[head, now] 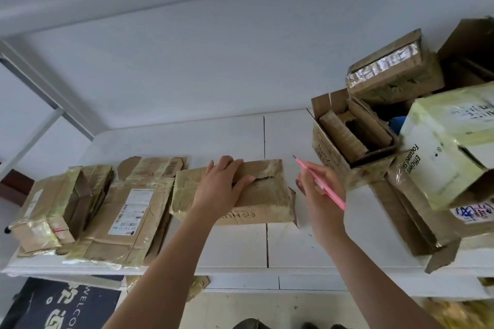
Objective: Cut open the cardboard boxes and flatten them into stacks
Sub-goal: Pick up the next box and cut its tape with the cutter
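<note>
A taped brown cardboard box [267,192] lies in the middle of the white table [240,246]. My left hand [222,184] rests flat on its top, fingers straight and reaching to the far edge. Just right of the box, my right hand [320,189] grips a pink utility knife [320,181], its blade tip pointing up and left, clear of the cardboard. To the left sits a stack of flattened boxes [128,211], with a folded taped box [53,211] lying on its left end.
Several unflattened boxes are piled at the right: an open one with inserts [347,139], a foil-taped one [393,69] and a white printed one [449,147]. A dark welcome mat [64,304] lies on the floor below the table's front edge.
</note>
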{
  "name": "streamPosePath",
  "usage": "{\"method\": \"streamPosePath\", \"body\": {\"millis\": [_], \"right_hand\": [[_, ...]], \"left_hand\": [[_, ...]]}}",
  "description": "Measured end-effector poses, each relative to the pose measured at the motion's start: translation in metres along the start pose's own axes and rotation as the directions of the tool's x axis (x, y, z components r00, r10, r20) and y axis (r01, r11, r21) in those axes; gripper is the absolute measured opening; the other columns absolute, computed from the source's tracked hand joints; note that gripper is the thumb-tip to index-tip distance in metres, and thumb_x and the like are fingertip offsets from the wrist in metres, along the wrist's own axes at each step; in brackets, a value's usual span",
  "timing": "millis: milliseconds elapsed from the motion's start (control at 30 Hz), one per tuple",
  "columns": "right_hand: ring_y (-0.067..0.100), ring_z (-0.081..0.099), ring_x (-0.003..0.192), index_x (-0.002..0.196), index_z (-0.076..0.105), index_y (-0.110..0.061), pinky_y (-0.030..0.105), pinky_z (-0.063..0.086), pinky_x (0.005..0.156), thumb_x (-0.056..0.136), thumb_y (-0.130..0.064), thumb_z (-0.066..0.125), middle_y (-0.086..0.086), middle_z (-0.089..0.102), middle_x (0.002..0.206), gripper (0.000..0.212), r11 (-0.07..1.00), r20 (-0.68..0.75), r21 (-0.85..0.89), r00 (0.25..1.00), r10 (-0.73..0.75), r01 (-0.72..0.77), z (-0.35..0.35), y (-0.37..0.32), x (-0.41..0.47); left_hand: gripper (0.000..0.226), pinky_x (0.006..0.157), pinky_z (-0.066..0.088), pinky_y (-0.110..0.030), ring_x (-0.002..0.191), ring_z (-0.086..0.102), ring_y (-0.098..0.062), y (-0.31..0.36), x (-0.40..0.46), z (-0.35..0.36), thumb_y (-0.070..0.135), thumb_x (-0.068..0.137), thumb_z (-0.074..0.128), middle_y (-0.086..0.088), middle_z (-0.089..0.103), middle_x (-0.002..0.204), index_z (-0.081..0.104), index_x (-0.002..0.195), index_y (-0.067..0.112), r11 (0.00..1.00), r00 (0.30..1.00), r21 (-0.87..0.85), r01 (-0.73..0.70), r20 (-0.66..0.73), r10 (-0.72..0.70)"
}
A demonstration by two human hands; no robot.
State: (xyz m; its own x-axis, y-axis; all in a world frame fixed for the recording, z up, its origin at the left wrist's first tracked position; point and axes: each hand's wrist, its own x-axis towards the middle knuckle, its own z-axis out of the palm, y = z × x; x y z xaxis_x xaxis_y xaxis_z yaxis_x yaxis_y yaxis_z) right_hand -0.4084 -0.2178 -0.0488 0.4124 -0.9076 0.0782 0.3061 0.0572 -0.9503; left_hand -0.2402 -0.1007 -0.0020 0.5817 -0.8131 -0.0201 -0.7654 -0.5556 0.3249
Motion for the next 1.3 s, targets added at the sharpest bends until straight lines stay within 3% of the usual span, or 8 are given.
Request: {"method": "streamPosePath", "body": {"millis": [67,200,667,767,867,1000,1200,1300], "right_hand": [[0.023,0.068,0.08,0.094,0.062,-0.01,0.029,0.058,0.073,0.095,-0.01,0.061,0.01,0.068,0.081,0.001,1.0,-0.002,0.004,1.0,0.02,-0.02,0.003,0.0,0.001],[0.014,0.065,0.066,0.086,0.055,-0.009,0.025,0.056,0.067,0.097,-0.006,0.057,0.009,0.065,0.07,0.011,0.997,-0.012,-0.027,0.997,0.077,-0.077,0.01,0.001,0.007],[0.013,0.065,0.067,0.083,0.053,-0.003,0.033,0.059,0.07,0.096,-0.002,0.056,0.007,0.064,0.069,0.013,0.986,0.113,-0.159,0.991,0.068,-0.05,0.01,0.008,0.017],[0.014,0.063,0.063,0.082,0.051,0.003,0.027,0.055,0.061,0.094,-0.001,0.057,0.008,0.063,0.069,0.014,0.97,0.204,-0.233,0.972,0.113,-0.064,0.005,0.007,0.021],[0.024,0.058,0.061,0.08,0.049,0.003,0.031,0.047,0.054,0.093,-0.004,0.058,0.013,0.06,0.07,0.018,0.916,0.292,-0.4,0.944,0.154,-0.026,-0.005,0.015,0.012],[0.015,0.058,0.064,0.084,0.049,0.004,0.03,0.05,0.06,0.094,-0.001,0.056,0.008,0.06,0.066,0.013,0.934,0.233,-0.321,0.943,0.239,-0.157,-0.018,0.026,-0.001],[0.016,0.054,0.063,0.08,0.046,0.001,0.023,0.047,0.06,0.094,0.001,0.053,0.009,0.056,0.065,0.016,0.941,0.265,-0.306,0.936,0.23,-0.145,-0.019,0.022,-0.008],[0.017,0.055,0.065,0.079,0.047,-0.005,0.031,0.048,0.062,0.095,0.001,0.052,0.004,0.057,0.066,0.018,0.931,0.298,-0.341,0.925,0.235,-0.127,-0.021,0.022,-0.017]], "left_hand": [[0.056,0.115,0.028,-0.042,0.121,0.043,-0.019,0.002,-0.002,0.005,0.052,0.098,0.041,0.004,0.046,0.13,0.047,0.142,0.018,1.0,0.999,-0.009,0.014,-0.046,-0.014],[0.047,0.109,0.033,-0.035,0.114,0.048,-0.018,0.003,0.001,0.007,0.047,0.101,0.037,0.002,0.049,0.12,0.053,0.133,0.016,0.999,0.999,0.048,-0.007,-0.053,0.009],[0.05,0.106,0.036,-0.034,0.115,0.049,-0.019,-0.002,-0.009,0.019,0.044,0.102,0.032,0.0,0.052,0.12,0.052,0.135,0.011,1.0,0.993,0.011,0.024,-0.112,-0.023],[0.052,0.106,0.038,-0.035,0.12,0.047,-0.019,-0.007,-0.008,0.026,0.044,0.102,0.032,0.0,0.051,0.126,0.049,0.139,0.012,0.998,0.997,0.013,0.057,-0.058,-0.056],[0.052,0.104,0.036,-0.032,0.12,0.046,-0.019,-0.012,-0.013,0.04,0.046,0.102,0.031,0.002,0.051,0.127,0.049,0.139,0.014,0.997,0.998,0.049,0.058,0.027,-0.06],[0.051,0.105,0.035,-0.032,0.117,0.047,-0.019,-0.015,-0.016,0.046,0.045,0.101,0.036,0.002,0.052,0.122,0.052,0.137,0.012,0.998,0.998,0.001,0.059,-0.021,-0.059],[0.051,0.105,0.034,-0.032,0.116,0.048,-0.02,-0.015,-0.019,0.048,0.045,0.101,0.037,0.002,0.052,0.121,0.052,0.136,0.013,0.998,0.998,0.015,0.053,-0.042,-0.052],[0.052,0.106,0.032,-0.031,0.117,0.047,-0.019,-0.015,-0.018,0.048,0.047,0.101,0.035,0.002,0.051,0.122,0.051,0.137,0.014,0.997,0.998,0.035,0.062,-0.036,-0.061]]}}
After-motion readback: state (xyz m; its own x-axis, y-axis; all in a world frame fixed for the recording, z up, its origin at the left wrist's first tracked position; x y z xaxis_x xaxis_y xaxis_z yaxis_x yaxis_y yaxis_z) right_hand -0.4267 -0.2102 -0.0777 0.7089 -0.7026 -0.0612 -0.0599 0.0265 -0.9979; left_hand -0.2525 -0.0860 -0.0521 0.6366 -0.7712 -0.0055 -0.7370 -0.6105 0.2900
